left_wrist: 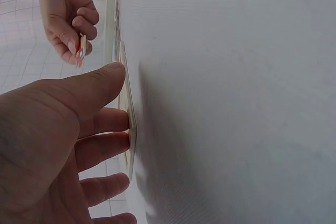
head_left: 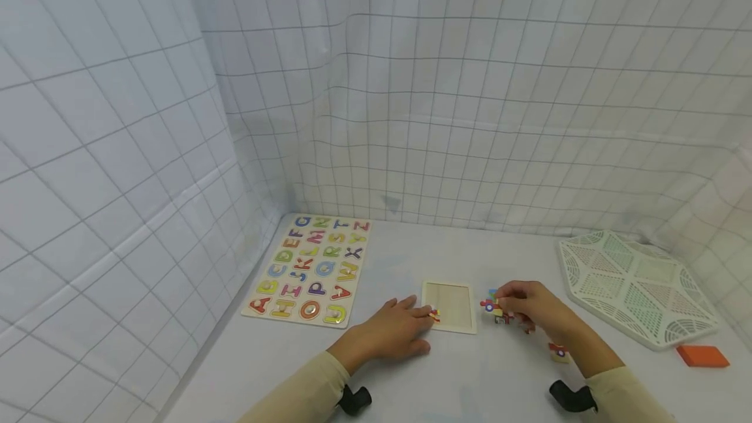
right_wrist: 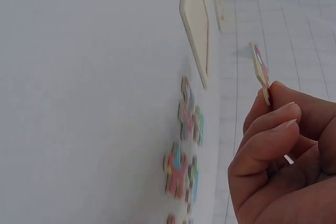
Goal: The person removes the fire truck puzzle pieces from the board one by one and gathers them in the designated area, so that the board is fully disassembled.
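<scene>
A small wooden puzzle tray [head_left: 473, 311] lies flat on the white table, with one colourful jigsaw piece [head_left: 435, 314] in its lower left corner. My left hand [head_left: 395, 331] rests at the tray's left side, fingers extended and fingertips at that corner piece. In the right wrist view, my right hand [right_wrist: 286, 150] pinches another jigsaw piece [right_wrist: 259, 69] between thumb and index finger, raised above the table to the right of the tray. Beneath it lie several loose jigsaw pieces [right_wrist: 177, 171]. One more loose piece [head_left: 559, 352] shows beside my right wrist in the head view.
To the left lies an alphabet board [head_left: 307, 271] with coloured letters. A pale perforated board [head_left: 637, 289] lies at the right, an orange block [head_left: 703, 356] near its front corner. Grid-patterned white cloth [head_left: 470, 83] hangs behind and at the sides.
</scene>
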Tool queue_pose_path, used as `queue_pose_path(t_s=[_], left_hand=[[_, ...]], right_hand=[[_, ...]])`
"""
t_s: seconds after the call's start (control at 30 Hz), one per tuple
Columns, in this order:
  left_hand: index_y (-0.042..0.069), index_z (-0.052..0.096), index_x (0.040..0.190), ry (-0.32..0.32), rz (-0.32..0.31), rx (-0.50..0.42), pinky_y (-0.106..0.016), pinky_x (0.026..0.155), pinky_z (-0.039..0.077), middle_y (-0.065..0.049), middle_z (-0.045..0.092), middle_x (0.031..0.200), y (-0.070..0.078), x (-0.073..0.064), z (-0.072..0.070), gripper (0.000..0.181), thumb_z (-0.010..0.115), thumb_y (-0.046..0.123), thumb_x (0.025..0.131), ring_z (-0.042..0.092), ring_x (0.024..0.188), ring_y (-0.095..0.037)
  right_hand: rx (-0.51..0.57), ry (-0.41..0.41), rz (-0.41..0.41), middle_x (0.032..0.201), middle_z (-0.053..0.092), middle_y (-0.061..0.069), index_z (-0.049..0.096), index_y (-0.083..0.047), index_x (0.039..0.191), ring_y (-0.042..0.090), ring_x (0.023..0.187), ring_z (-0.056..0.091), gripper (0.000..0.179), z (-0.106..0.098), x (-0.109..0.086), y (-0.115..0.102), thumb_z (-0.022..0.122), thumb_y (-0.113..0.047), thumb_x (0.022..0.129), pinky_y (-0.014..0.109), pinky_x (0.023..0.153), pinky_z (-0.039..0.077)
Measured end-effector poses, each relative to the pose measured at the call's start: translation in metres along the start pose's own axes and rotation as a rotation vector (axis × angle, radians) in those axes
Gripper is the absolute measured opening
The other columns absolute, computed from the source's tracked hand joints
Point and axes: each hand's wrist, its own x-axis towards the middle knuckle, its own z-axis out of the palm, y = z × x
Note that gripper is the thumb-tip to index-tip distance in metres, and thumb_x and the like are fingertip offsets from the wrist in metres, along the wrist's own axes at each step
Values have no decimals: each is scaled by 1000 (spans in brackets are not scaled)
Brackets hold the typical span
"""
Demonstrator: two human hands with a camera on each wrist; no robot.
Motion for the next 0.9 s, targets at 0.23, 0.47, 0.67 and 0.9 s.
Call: queue_pose_path(t_s=[0.23, 0.47, 0.67, 0.9], left_hand=[[27, 62, 140, 15, 4, 1, -55, 113, 39, 10, 48, 155, -2, -1, 1, 46, 61, 50, 99, 40, 148, -29], [26, 63, 138, 20, 13, 1, -54, 113, 39, 9, 49, 154, -3, 0, 1, 44, 60, 49, 100, 40, 148, -30], [27, 62, 140, 12, 6, -4, -54, 113, 39, 10, 48, 155, -3, 1, 4, 46, 61, 50, 100, 39, 148, -29], [28, 62, 140, 11, 5, -4, -54, 113, 39, 11, 48, 155, -3, 2, 4, 46, 61, 51, 99, 39, 148, -28]], right_hand=[[-38, -29, 30, 86, 59, 6, 62, 7, 118, 10, 61, 45, 33, -41, -34, 23, 63, -22, 102, 25, 53, 42], [-199, -66, 38, 80, 59, 5, 64, -1, 103, 14, 66, 53, 16, -33, -41, 35, 66, -17, 98, 26, 54, 44], [-323, -30, 11, 76, 57, 4, 63, -4, 94, 16, 66, 54, 9, -23, -43, 31, 69, -11, 95, 27, 56, 46], [-422, 41, 47, 83, 61, 2, 66, -7, 96, 17, 75, 55, 7, -20, -43, 23, 70, -12, 94, 26, 62, 45]])
